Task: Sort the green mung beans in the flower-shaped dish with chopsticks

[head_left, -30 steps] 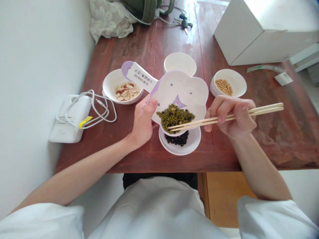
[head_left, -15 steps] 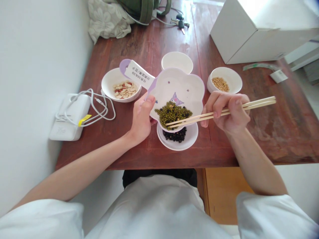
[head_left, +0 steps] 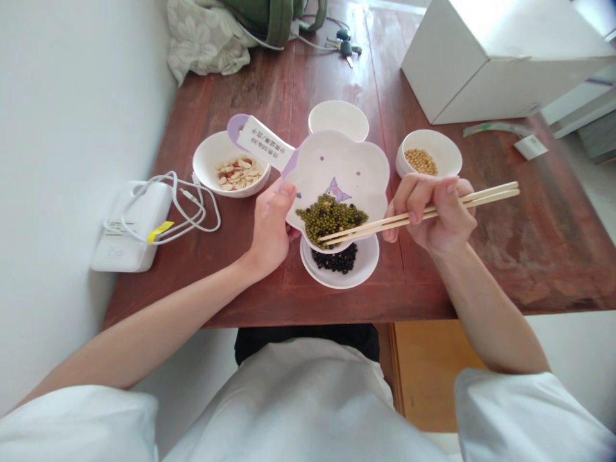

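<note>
Left hand [head_left: 273, 224] grips a tilted white flower-shaped ceramic bowl [head_left: 337, 163]; right hand [head_left: 433, 212] pinches pale bamboo chopsticks [head_left: 488, 196] over green beans [head_left: 327, 215], which more tilt could spill into the white dish [head_left: 339, 281] beneath.

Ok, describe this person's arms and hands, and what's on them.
The left hand and right hand are bare, with no gloves, rings or watch in view. The left arm and right arm are bare below loose white short sleeves, the left sleeve and right sleeve.

Right hand [head_left: 433, 208] working chopsticks [head_left: 385, 219] over mung beans [head_left: 330, 215]; left hand [head_left: 272, 224] gripping flower-shaped bowl [head_left: 346, 160].
</note>
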### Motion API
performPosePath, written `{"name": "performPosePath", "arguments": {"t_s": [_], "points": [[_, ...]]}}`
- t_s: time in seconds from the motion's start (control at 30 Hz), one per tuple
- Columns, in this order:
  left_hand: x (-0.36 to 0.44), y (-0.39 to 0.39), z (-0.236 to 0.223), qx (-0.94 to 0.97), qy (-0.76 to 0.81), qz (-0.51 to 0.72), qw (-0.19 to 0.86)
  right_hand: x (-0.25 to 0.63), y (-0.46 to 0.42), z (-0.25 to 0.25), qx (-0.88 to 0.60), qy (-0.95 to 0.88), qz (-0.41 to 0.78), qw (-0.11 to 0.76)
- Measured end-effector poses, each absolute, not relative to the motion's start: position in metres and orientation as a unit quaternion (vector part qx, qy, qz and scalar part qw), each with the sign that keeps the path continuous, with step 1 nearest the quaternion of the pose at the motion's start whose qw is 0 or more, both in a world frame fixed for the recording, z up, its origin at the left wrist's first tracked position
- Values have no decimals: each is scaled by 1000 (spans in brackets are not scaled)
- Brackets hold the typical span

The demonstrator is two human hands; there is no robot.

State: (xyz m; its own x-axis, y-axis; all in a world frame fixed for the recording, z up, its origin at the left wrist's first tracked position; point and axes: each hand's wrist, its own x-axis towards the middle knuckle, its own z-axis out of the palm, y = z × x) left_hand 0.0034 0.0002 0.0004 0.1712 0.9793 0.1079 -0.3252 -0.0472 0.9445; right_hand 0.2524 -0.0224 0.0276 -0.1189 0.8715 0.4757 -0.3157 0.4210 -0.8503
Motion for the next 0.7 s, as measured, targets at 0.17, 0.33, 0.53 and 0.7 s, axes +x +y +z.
{"name": "performPosePath", "arguments": {"t_s": [0.17, 0.33, 0.53, 0.7], "points": [[2, 0, -2, 475, 351, 542, 598, 253, -22, 27, -271, -558, 478, 621], [1, -1, -2, 471, 354, 540, 601, 253, -21, 26, -259, -549, 490, 626], [4, -1, 4, 450, 356, 546, 610, 254, -18, 23, -226, -546, 499, 634], [5, -2, 7, 442, 357, 545, 617, 257, -17, 24, -230, -546, 507, 625]]}}
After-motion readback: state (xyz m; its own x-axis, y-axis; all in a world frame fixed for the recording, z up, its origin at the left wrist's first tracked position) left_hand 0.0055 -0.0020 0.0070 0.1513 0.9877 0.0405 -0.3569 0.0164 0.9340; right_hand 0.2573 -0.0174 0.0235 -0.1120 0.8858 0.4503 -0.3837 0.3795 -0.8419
